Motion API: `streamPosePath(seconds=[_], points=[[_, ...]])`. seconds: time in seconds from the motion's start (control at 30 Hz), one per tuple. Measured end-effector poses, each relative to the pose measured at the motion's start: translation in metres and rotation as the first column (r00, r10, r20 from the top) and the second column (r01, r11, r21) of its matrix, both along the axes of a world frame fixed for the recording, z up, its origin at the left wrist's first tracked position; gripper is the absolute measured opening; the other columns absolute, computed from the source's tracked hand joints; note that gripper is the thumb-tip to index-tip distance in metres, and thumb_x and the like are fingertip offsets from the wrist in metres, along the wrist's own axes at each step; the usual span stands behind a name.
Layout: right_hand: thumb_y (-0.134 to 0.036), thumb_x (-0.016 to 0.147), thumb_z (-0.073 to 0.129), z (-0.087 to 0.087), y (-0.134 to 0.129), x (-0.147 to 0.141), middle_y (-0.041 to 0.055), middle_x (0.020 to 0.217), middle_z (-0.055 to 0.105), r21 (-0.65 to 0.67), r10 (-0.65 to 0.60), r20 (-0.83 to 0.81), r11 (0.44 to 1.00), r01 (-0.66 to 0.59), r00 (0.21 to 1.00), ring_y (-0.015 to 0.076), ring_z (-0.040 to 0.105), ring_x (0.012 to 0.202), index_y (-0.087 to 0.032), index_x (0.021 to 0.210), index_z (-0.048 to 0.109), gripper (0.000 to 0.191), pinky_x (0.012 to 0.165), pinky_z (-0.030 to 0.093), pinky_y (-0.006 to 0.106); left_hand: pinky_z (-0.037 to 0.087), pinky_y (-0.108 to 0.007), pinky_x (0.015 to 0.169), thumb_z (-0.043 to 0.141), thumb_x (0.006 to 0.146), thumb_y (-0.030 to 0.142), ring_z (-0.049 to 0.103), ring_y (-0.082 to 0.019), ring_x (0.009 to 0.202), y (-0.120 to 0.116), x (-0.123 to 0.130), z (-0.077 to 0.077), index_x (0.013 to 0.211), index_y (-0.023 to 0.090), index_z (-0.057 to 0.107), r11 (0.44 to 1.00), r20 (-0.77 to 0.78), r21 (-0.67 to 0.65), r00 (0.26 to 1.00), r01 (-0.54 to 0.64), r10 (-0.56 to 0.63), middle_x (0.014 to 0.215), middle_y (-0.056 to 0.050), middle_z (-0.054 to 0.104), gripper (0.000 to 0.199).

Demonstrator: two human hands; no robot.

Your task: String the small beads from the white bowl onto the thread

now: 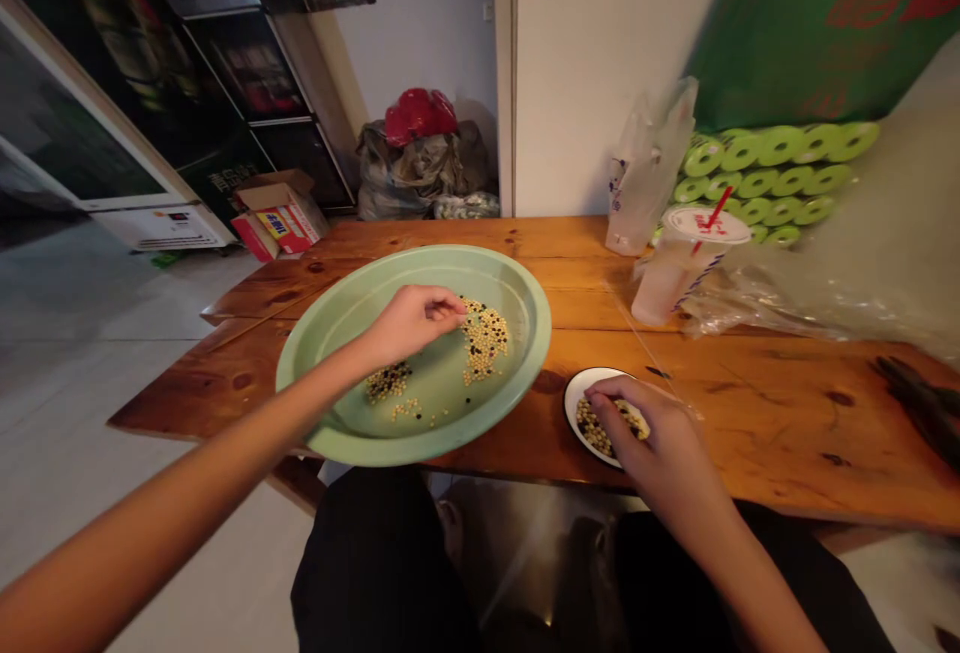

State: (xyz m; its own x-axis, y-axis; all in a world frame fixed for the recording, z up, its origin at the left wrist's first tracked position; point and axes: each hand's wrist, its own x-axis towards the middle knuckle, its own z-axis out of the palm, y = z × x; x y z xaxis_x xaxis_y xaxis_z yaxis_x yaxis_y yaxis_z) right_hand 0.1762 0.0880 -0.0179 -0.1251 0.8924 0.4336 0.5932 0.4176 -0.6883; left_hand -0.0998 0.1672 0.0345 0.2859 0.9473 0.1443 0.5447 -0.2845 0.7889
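A wide pale-green basin [538, 328] sits on the wooden table, with small yellow and black beans [486, 343] spread over the right of its floor. A second, darker heap of beans [388, 383] lies at the left, partly behind my forearm. My left hand [416, 321] is over the basin, fingertips pinched together at the edge of the right-hand beans; anything between them is too small to see. To the basin's right stands a small white dish [571, 395] holding mixed beans [595, 429]. My right hand [651, 425] is closed in a pinch over this dish, its grip contents hidden.
A lidded plastic cup [675, 268] with a red straw stands at the table's back right, beside a clear plastic bag [646, 173] and green rolls [776, 173]. Dark tongs-like objects [919, 403] lie far right. A thin stick [262, 316] is left of the basin.
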Motion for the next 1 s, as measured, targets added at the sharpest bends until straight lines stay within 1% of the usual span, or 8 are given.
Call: streamPosePath(seconds=[0.1,0.17,0.23,0.37,0.43,0.67,0.87,1.0], points=[[-0.022,0.09,0.055,0.007,-0.006,-0.004,0.0029,0.08,0.072,0.045,0.035,-0.093,0.999,-0.031,0.995,0.0199,0.066,0.075,-0.021,0.081,0.064,0.013,0.072,0.046,0.033,0.055,-0.026,0.071,0.066,0.084,0.027,0.069,-0.014,0.075,-0.041,0.055,0.012,0.089,0.017,0.07,0.999,0.15,-0.031,0.988,0.038,-0.033,0.082,-0.001,0.075,0.012],[-0.019,0.091,0.055,0.011,-0.011,-0.005,0.001,0.08,0.069,0.083,0.042,-0.156,0.996,-0.03,0.987,0.017,0.064,0.073,-0.022,0.083,0.062,0.011,0.07,0.047,0.03,0.055,-0.024,0.072,0.071,0.079,0.021,0.069,-0.014,0.075,-0.066,0.09,0.013,0.083,0.017,0.072,0.983,0.39,-0.13,0.918,0.128,-0.068,0.079,-0.002,0.075,0.005],[-0.017,0.092,0.054,0.014,-0.015,-0.004,-0.0004,0.079,0.066,0.122,0.041,-0.212,0.992,-0.016,0.976,0.0153,0.062,0.072,-0.022,0.085,0.061,0.011,0.069,0.046,0.028,0.055,-0.022,0.072,0.073,0.076,0.017,0.069,-0.012,0.074,-0.081,0.115,0.009,0.08,0.018,0.073,0.972,0.58,-0.186,0.814,0.146,-0.012,0.078,-0.001,0.075,0.003],[-0.013,0.093,0.053,0.017,-0.019,-0.003,-0.0013,0.076,0.063,0.156,0.045,-0.264,0.988,-0.004,0.963,0.0147,0.059,0.071,-0.022,0.085,0.061,0.014,0.067,0.045,0.029,0.055,-0.019,0.07,0.077,0.075,0.017,0.067,-0.008,0.066,-0.085,0.132,-0.007,0.079,0.019,0.076,0.949,0.787,-0.285,0.598,0.135,0.151,0.073,0.001,0.074,0.005],[-0.011,0.093,0.054,0.018,-0.019,-0.004,-0.0007,0.074,0.061,0.172,0.058,-0.249,0.985,-0.015,0.967,0.0152,0.057,0.069,-0.021,0.084,0.061,0.015,0.067,0.044,0.031,0.055,-0.017,0.07,0.077,0.075,0.017,0.067,-0.007,0.066,-0.084,0.129,-0.014,0.081,0.02,0.078,0.937,0.825,-0.308,0.537,0.164,0.177,0.074,0.001,0.075,0.006],[-0.002,0.089,0.056,0.022,-0.021,-0.009,0.0036,0.074,0.059,0.37,0.041,-0.024,0.929,-0.029,0.999,0.0169,0.052,0.07,-0.015,0.091,0.063,0.015,0.07,0.041,0.038,0.057,-0.016,0.073,0.072,0.081,0.012,0.069,-0.008,0.072,-0.088,0.115,-0.028,0.088,0.024,0.08,0.96,0.818,-0.225,0.568,0.166,0.093,0.081,0.001,0.076,0.016],[-0.001,0.088,0.056,0.02,-0.023,-0.011,0.005,0.073,0.057,0.407,0.007,0.05,0.913,-0.027,0.999,0.0178,0.051,0.07,-0.014,0.091,0.065,0.015,0.069,0.041,0.04,0.057,-0.017,0.074,0.068,0.085,0.012,0.068,-0.008,0.075,-0.091,0.111,-0.032,0.091,0.027,0.079,0.975,0.797,-0.171,0.602,0.143,0.052,0.085,0.001,0.075,0.019],[-0.001,0.088,0.056,0.02,-0.024,-0.012,0.006,0.073,0.057,0.397,0.008,0.049,0.918,-0.027,0.999,0.0181,0.051,0.07,-0.012,0.092,0.066,0.015,0.068,0.042,0.04,0.058,-0.019,0.073,0.067,0.086,0.012,0.068,-0.009,0.074,-0.092,0.111,-0.031,0.092,0.026,0.078,0.989,0.732,-0.125,0.681,0.076,0.04,0.084,0.001,0.073,0.018]])
